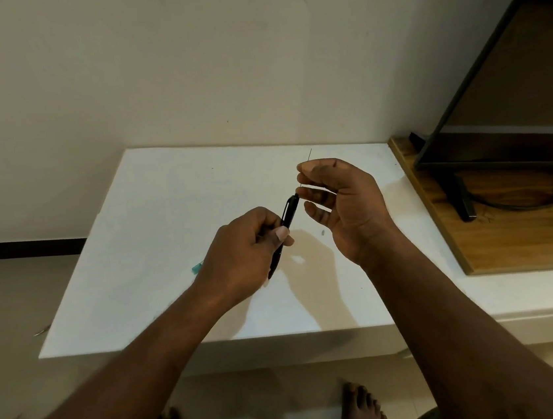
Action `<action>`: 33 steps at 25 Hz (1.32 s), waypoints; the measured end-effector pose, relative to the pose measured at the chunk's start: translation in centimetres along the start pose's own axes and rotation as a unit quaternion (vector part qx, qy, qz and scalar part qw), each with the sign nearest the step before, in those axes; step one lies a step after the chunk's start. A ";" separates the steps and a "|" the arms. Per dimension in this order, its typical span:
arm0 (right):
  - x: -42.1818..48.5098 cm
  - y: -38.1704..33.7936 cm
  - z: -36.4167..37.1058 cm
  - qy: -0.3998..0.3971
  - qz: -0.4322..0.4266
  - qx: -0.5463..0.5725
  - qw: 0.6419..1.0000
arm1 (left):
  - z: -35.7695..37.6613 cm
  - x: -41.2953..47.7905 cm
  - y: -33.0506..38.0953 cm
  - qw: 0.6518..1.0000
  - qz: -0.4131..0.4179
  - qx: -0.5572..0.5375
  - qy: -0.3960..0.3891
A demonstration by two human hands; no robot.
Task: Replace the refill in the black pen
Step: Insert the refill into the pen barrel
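Observation:
My left hand (245, 250) grips the black pen barrel (287, 213) above the middle of the white table (152, 223), the barrel slanting up to the right. My right hand (339, 202) pinches a thin refill (305, 168) between thumb and fingers. The refill runs from the barrel's upper end through my fingers, and its fine tip pokes out above them. How far the refill sits inside the barrel is hidden.
A small grey piece (322, 232) lies on the table below my right hand. A teal object (197, 267) peeks out left of my left wrist. A wooden board (511, 227) carrying a black screen stand (463, 201) sits at the right. My bare feet stand below the table edge.

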State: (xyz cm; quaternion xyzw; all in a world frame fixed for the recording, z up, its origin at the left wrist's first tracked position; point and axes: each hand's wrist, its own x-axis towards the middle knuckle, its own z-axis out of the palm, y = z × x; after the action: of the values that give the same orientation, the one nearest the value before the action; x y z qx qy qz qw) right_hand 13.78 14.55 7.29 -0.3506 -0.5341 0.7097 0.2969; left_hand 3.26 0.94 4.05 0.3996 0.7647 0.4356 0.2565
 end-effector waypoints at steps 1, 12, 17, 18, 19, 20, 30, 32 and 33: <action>0.0 0.0 0.0 -0.001 -0.001 -0.001 1.000 | 0.0 0.0 0.0 1.000 0.000 -0.001 0.000; -0.4 0.0 0.5 -0.015 -0.034 -0.051 0.998 | 0.0 0.5 -0.6 1.000 0.008 -0.022 0.016; -0.6 0.0 0.8 -0.020 -0.062 -0.073 0.995 | -0.1 0.8 -0.8 0.998 0.006 -0.053 0.026; -0.6 0.0 0.8 -0.019 -0.064 -0.073 0.995 | -0.1 0.8 -0.8 0.998 0.006 -0.059 0.026; -0.6 0.0 0.8 -0.017 -0.065 -0.073 0.995 | -0.1 0.8 -0.8 0.997 0.006 -0.066 0.026; -0.6 0.0 0.8 -0.015 -0.066 -0.073 0.995 | -0.1 0.8 -0.8 0.997 0.007 -0.070 0.027; -0.6 0.1 0.7 -0.015 -0.060 -0.079 0.995 | 0.0 0.8 -0.8 0.997 0.013 -0.073 0.032; -0.6 0.2 0.7 -0.016 -0.060 -0.078 0.995 | 0.0 0.8 -0.8 0.997 0.014 -0.075 0.032; -0.6 0.2 0.7 -0.017 -0.060 -0.079 0.995 | 0.0 0.8 -0.8 0.996 0.014 -0.076 0.032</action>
State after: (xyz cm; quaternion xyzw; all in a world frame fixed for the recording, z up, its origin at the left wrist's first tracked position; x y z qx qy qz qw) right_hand 13.56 13.61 7.38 -0.3279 -0.6133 0.6523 0.3014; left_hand 2.57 1.40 3.33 0.3752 0.7315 0.5087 0.2556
